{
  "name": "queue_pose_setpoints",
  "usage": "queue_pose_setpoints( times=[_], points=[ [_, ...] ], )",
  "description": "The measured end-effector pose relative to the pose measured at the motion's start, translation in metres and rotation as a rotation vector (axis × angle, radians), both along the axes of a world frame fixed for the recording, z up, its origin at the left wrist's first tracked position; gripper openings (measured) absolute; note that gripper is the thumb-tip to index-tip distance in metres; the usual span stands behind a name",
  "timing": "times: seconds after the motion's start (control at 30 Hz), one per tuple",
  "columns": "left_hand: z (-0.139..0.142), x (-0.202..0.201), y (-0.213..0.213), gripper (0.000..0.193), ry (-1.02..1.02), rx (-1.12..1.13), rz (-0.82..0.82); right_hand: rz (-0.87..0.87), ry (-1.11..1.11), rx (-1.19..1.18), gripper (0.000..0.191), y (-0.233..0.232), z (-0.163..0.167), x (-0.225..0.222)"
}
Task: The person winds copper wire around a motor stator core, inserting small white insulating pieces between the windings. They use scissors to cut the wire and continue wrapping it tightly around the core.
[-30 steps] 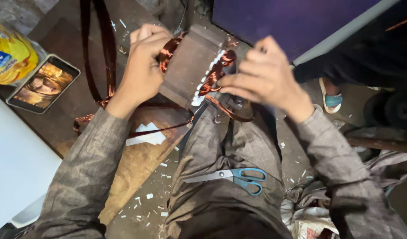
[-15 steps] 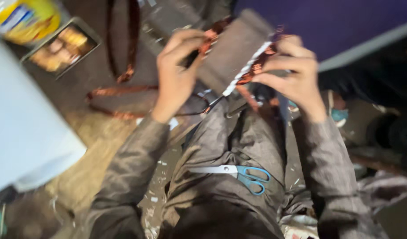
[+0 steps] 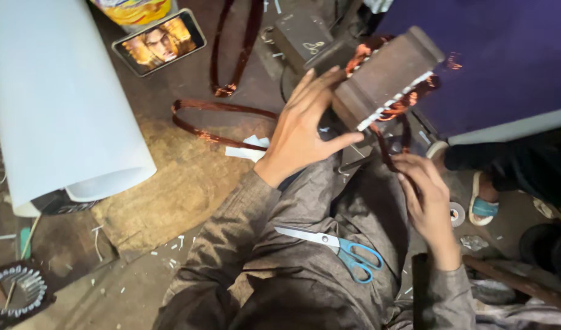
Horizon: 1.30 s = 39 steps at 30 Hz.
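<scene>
Left hand (image 3: 305,131) flat against stator core (image 3: 384,76), fingers spread. Right hand (image 3: 427,195) fingers pinching copper winding (image 3: 390,146) below it. Scissors (image 3: 338,247) on lap.

One stator core (image 3: 387,76); one scissors (image 3: 338,247); one phone (image 3: 159,41); two coil loops (image 3: 222,119)

Scissors (image 3: 338,247) on lap, below stator (image 3: 387,76)

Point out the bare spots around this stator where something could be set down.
Free: the brown slab between the white roll and the left hand, below the wire loops. Some floor left of the knee, littered with scraps. Crowded: around the stator, right hand, phone; scissors take the lap.
</scene>
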<state>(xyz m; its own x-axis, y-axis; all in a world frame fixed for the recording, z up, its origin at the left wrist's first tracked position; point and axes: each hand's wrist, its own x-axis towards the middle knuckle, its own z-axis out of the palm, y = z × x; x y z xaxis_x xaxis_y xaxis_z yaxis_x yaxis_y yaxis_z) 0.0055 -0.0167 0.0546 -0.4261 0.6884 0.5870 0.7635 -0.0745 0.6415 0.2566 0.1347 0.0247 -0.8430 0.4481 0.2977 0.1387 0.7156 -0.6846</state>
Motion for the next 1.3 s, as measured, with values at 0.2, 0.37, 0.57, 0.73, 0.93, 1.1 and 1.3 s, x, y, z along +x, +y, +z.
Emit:
queue_pose_setpoints(
  times=[0.2,0.37,0.57,0.73,0.93,1.1,1.3],
  points=[
    [-0.001,0.045,0.027,0.088,-0.170,0.085,0.265,-0.049,-0.001,0.125,0.037,0.017,0.015,0.005],
    [-0.013,0.076,0.046,0.083,-0.377,0.173,0.369,0.095,0.001,0.087,0.030,0.023,0.024,0.021],
    [-0.026,0.072,0.037,0.059,-0.599,0.137,0.157,0.122,0.036,0.118,0.037,0.033,0.015,0.030],
    [-0.024,0.073,0.040,0.062,-0.629,0.170,0.136,0.145,0.067,-0.068,0.052,0.030,0.019,0.048],
    [-0.031,0.070,0.041,0.064,-0.669,0.241,0.112,0.191,0.011,0.081,0.072,0.029,0.026,0.056],
    [-0.033,0.064,0.041,0.069,-0.413,0.152,0.250,0.152,-0.107,0.231,0.074,0.037,0.020,0.042],
    [-0.027,0.059,0.044,0.087,-0.236,0.166,0.383,-0.016,0.089,-0.608,0.062,0.019,0.015,0.052]
  ],
)
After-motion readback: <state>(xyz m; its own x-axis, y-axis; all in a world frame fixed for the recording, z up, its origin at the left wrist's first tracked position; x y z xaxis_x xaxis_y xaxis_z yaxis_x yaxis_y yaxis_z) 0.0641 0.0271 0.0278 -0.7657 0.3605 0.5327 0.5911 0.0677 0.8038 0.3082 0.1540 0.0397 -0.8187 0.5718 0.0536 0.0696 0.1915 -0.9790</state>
